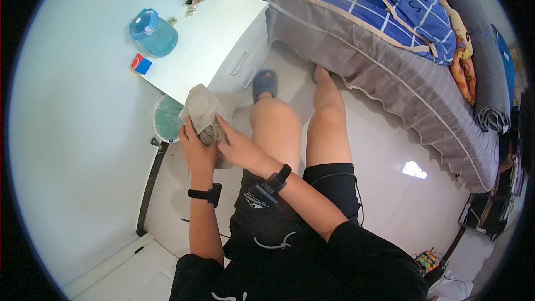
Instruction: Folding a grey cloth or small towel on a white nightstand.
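Observation:
A crumpled grey-beige cloth (203, 106) is held up before me, over the near corner of the white cabinet. My left hand (196, 154) grips its lower left part, with the fingers partly behind it. From the right, my right hand (244, 150) holds the cloth, thumb and forefinger on its near side. A darker fold (207, 136) shows between the two hands. Just left of the cloth is a round bin (164, 119) with a green lining, partly covered by the cloth and the cabinet.
On the white cabinet (209, 33) stand a blue translucent jug (154, 33) and a small red-and-blue box (141, 65). A bed with a grey skirt (376, 75) and a blue checked cover (411, 12) runs along the far right. A door stop (155, 142) juts from the left wall.

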A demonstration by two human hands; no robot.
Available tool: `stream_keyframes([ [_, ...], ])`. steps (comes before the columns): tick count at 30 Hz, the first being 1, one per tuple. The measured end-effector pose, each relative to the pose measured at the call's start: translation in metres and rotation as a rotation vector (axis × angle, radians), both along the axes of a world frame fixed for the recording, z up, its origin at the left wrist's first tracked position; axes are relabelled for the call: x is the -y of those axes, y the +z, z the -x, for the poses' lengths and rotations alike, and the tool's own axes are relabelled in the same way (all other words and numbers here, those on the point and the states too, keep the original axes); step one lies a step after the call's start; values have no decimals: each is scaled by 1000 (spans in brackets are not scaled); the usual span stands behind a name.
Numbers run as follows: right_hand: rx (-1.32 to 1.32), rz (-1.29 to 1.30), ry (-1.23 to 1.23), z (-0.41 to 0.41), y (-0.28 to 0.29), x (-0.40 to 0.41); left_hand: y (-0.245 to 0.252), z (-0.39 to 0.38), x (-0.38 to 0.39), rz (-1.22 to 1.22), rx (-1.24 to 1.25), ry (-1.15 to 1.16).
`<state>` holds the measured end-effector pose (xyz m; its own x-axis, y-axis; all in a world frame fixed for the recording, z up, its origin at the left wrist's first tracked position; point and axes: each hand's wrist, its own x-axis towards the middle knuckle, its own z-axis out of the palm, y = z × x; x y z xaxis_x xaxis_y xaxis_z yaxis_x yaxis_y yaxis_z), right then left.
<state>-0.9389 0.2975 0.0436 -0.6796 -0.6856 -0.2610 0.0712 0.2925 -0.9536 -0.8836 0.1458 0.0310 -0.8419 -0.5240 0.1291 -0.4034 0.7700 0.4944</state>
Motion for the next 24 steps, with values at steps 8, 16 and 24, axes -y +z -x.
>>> stream_keyframes([
  [8,-1,336,-184,40,-8,26,15,45,2,93,-158,71],
  [16,13,123,-82,115,-3,23,2,104,-5,400,160,159],
  [24,51,81,-124,176,-6,10,8,173,-19,422,250,153],
])
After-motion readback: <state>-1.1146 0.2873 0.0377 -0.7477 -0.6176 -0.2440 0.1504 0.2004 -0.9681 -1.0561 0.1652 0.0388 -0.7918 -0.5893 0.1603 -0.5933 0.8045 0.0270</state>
